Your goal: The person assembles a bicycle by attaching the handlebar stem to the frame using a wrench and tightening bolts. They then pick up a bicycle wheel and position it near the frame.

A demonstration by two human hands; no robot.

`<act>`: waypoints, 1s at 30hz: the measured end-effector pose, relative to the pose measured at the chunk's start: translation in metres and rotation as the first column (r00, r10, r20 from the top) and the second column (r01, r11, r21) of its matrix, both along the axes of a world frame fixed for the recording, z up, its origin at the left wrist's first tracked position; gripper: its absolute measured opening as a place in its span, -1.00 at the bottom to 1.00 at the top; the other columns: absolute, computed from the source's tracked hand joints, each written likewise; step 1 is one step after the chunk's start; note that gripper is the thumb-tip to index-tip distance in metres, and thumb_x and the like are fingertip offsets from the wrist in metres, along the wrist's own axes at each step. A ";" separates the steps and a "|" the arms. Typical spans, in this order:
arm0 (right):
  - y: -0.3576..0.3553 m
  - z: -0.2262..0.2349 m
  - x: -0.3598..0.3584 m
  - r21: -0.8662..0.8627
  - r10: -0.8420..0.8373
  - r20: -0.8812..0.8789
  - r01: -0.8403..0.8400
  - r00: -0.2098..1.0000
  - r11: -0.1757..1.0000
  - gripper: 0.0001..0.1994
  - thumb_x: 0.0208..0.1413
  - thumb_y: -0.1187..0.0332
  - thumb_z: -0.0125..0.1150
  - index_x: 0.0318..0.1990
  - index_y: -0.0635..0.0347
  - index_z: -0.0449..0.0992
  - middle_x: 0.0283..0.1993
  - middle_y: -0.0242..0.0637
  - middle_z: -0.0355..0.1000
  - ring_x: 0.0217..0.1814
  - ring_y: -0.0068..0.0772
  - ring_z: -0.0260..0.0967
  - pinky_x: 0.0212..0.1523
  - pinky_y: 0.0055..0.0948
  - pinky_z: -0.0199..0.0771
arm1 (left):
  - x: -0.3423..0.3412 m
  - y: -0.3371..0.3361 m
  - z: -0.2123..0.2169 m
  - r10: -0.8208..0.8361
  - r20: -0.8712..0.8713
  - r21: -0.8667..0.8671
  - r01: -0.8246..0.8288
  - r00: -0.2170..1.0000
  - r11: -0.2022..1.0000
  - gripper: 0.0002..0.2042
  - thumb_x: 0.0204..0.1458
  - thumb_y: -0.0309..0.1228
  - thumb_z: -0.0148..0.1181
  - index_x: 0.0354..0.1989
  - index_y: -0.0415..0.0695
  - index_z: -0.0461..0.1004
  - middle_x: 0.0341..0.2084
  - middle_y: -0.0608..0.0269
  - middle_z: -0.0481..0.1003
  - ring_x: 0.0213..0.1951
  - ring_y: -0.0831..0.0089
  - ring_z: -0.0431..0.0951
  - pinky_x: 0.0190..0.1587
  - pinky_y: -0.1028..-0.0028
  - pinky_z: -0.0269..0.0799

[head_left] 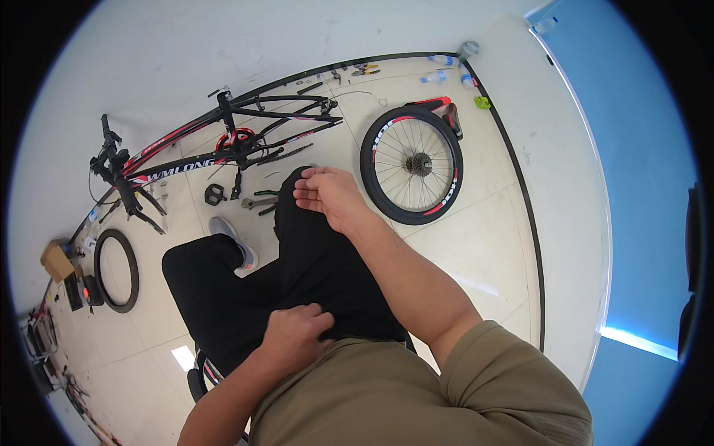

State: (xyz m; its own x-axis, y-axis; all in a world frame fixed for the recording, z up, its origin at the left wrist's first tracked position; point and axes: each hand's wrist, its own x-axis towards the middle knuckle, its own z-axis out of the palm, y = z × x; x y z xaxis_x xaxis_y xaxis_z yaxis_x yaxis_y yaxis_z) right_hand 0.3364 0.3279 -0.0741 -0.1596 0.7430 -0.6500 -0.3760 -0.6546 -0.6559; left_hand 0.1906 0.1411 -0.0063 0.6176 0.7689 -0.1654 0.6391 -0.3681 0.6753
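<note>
My left hand (296,338) rests on my lap near the shirt hem, its fingers curled in; anything inside them is hidden. Across my raised right knee (303,215) lies my right hand (329,195), with its fingers stretched out and no object in it. Beyond that knee, a black and red bicycle frame (186,165) with its handlebar lies on the tiled floor by the wall. A bicycle wheel (411,165) with a black tyre and a rear cassette lies to the right of my right hand. Next to the knee are pliers-like hand tools (260,203), partly covered by my leg.
A black pedal (216,195) lies near my shoe (234,241). A loose tyre (117,270) and a cardboard box (56,260) are at the left. Small tools (327,79) line the far wall. A red and black saddle (454,119) and plastic bottles (433,76) sit beyond the wheel.
</note>
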 end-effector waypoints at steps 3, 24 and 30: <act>0.000 0.000 0.001 -0.003 -0.005 0.017 0.005 1.000 1.000 -0.76 0.15 0.57 -0.06 -0.04 0.34 0.41 -0.21 -0.19 0.49 -0.26 -0.35 0.50 -0.22 -0.32 0.61 | 0.021 0.006 -0.021 -0.227 0.001 0.107 0.225 0.974 0.968 -0.87 -0.19 -0.37 0.28 -0.50 -0.05 0.43 -0.53 0.26 0.41 -0.42 0.25 0.53 -0.44 0.23 0.45; -0.003 0.001 0.004 0.011 -0.002 0.090 0.001 0.996 1.000 -0.76 0.16 0.57 -0.01 -0.03 0.40 0.42 -0.21 -0.16 0.49 -0.28 -0.33 0.50 -0.25 -0.35 0.60 | -0.058 -0.020 -0.010 0.264 0.307 -0.001 -0.277 0.915 0.961 -0.83 -0.23 -0.54 0.47 -0.41 -0.15 0.63 -0.46 0.21 0.53 -0.43 0.31 0.52 -0.41 0.40 0.42; 0.000 -0.005 -0.002 0.035 -0.018 0.016 0.017 1.000 0.999 -0.75 0.14 0.53 0.11 -0.02 0.39 0.44 -0.19 -0.12 0.52 -0.27 -0.30 0.53 -0.25 -0.34 0.61 | -0.096 -0.071 0.005 0.545 0.106 -0.388 -0.470 0.832 0.793 -0.81 -0.09 -0.56 0.40 -0.25 -0.24 0.65 -0.35 0.07 0.59 -0.38 0.28 0.60 -0.31 0.40 0.51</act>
State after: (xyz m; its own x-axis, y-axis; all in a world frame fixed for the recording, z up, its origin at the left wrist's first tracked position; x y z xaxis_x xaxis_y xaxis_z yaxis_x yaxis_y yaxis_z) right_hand 0.3349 0.3276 -0.0786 -0.1357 0.7676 -0.6263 -0.3763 -0.6247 -0.6842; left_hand 0.0948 0.0696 -0.0009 0.2012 0.9010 -0.3843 0.5056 0.2405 0.8286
